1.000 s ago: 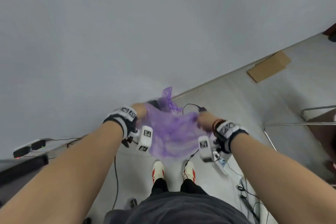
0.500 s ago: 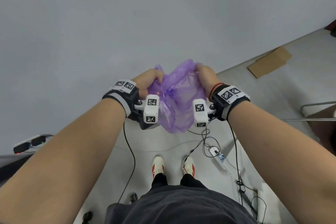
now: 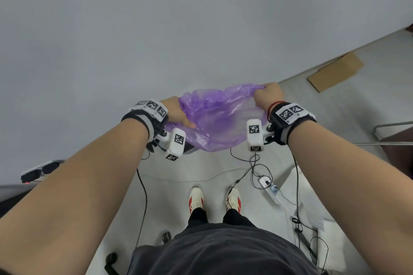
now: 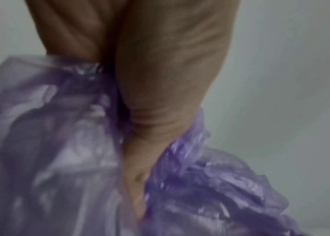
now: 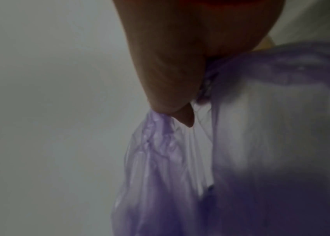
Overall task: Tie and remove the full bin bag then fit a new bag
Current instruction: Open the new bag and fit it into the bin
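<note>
The purple bag (image 3: 214, 118) hung stretched crosswise in the air between the left hand (image 3: 176, 111) and right hand (image 3: 268, 95), each fist gripping an end, above the floor (image 3: 201, 169); no writing was legible.

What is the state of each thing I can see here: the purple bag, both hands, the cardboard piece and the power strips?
purple bag: empty, held up in the air, stretched between both hands
left hand: grips one edge of the bag
right hand: grips the other edge, plastic bunched in its fingers
cardboard piece: flat on the floor by the wall
power strip: on the floor, red light on
</note>
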Demonstrator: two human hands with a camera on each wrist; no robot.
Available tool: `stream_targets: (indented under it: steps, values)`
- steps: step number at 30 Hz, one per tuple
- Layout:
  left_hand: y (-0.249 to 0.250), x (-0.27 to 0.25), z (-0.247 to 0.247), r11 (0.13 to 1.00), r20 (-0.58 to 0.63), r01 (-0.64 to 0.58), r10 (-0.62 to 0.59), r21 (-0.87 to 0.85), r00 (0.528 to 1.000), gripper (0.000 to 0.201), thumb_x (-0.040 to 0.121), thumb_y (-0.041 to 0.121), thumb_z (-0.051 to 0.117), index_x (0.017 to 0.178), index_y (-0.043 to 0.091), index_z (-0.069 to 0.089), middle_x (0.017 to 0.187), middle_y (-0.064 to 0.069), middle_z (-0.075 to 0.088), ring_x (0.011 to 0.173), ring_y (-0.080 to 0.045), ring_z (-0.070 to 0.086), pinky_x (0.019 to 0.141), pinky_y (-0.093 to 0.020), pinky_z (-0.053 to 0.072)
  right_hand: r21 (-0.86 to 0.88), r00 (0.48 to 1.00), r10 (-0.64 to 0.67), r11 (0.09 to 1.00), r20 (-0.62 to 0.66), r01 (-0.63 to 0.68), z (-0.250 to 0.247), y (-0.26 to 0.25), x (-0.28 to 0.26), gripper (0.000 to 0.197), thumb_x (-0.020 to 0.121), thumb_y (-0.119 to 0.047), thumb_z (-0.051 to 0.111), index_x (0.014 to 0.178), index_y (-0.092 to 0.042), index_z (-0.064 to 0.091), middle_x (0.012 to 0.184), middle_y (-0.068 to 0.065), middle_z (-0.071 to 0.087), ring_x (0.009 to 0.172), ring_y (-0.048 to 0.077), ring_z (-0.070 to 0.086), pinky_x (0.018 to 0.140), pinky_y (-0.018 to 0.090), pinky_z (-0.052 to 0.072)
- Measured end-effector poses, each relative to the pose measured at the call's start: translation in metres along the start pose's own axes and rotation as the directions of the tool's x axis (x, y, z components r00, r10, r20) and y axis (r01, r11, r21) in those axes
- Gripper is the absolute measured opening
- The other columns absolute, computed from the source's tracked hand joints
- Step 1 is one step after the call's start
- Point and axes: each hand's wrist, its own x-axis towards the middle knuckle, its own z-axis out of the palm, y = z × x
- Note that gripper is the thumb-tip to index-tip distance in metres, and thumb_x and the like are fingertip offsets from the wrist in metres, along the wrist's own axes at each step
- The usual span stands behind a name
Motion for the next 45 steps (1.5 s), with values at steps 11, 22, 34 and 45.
stream_targets:
  steps: [11, 22, 34, 45]
  values:
    - [0.022, -0.003, 0.006, 0.528, -0.178, -0.091, -0.116, -0.845, 0.977, 0.038, 0.089, 0.037, 0.067, 0.114, 0.008, 0.069, 0.096, -0.010, 0.075, 0.089, -0.032, 0.070, 0.071, -0.039, 0.058, 0.520, 0.902, -0.032, 0.825, 0.432, -0.219, 0.022, -0.026, -0.019, 0.031, 0.066, -0.036, 0.064, 0.086, -0.012, 0.068, 0.084, 0.008, 0.067, 0.078, 0.030, 0.063, 0.070, 0.038, 0.051]
    - [0.019, -0.010, 0.019, 0.736, -0.285, -0.029, -0.226, -0.676, 0.931, 0.024, 0.087, 0.014, 0.069, 0.109, 0.005, 0.068, 0.083, -0.009, 0.072, 0.063, -0.022, 0.068, 0.051, -0.030, 0.057, 0.108, 0.999, -0.035, 0.994, 0.010, 0.034, 0.041, -0.011, 0.010, 0.029, 0.087, -0.025, 0.061, 0.107, -0.005, 0.067, 0.106, 0.014, 0.071, 0.101, 0.031, 0.068, 0.080, 0.030, 0.052]
    - [-0.003, 0.003, 0.037, 0.527, -0.276, -0.050, -0.361, -0.848, 0.891, 0.013, 0.089, 0.013, 0.057, 0.096, 0.010, 0.066, 0.075, -0.007, 0.066, 0.065, -0.020, 0.058, 0.065, -0.037, 0.050, 0.381, 0.970, -0.060, 0.924, 0.237, -0.036, 0.044, 0.001, 0.020, 0.023, 0.082, 0.006, 0.050, 0.092, -0.009, 0.063, 0.061, -0.002, 0.068, 0.055, 0.015, 0.065, 0.057, 0.029, 0.054]
    - [0.014, 0.001, 0.027, 0.550, -0.211, -0.060, -0.215, -0.833, 0.954, 0.050, 0.055, 0.016, 0.093, 0.098, 0.002, 0.073, 0.095, -0.018, 0.076, 0.083, -0.032, 0.075, 0.077, -0.049, 0.061, 0.321, 0.842, -0.279, 0.937, 0.461, 0.135, 0.082, -0.044, -0.012, 0.026, 0.069, -0.014, 0.087, 0.069, -0.012, 0.061, 0.066, 0.001, 0.063, 0.056, 0.014, 0.062, 0.054, 0.028, 0.052]
